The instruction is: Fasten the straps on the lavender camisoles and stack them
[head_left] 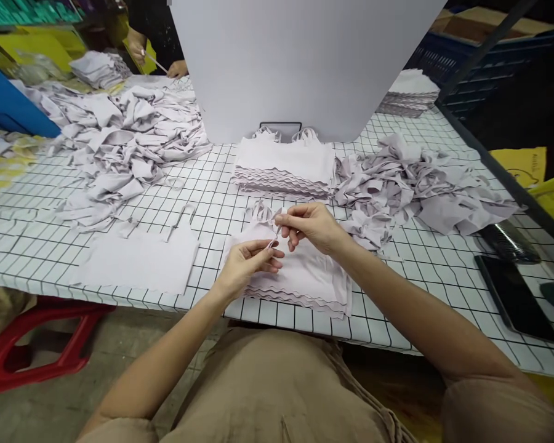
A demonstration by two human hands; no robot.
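Two bare hands work over a table (212, 246) spread with checked cloth, fingertips meeting on a thin strap (273, 237) of pale fabric. The left hand (247, 264) pinches it between thumb and forefinger; the right hand (310, 226), its thumb and forefinger also closed, grips it just above, the other fingers loosely curled. The strap is above the near stack (300, 271) of flat fabric pieces, at the middle of the table's near edge; whether it joins the top piece is hard to tell.

The cloth looks feather-light, soft and limp, likely to fold, twist or curl rather than hold a shape, and unlikely to break. A fingertip pinch close to the strap's end suits it best, while a whole piece would call for both hands at opposite side edges, lest the layers beneath slide along.

A second stack (284, 157) sits farther from the near edge, between two loose heaps of the same fabric, while a single piece (138, 261) lies flat at the near edge, to the left.
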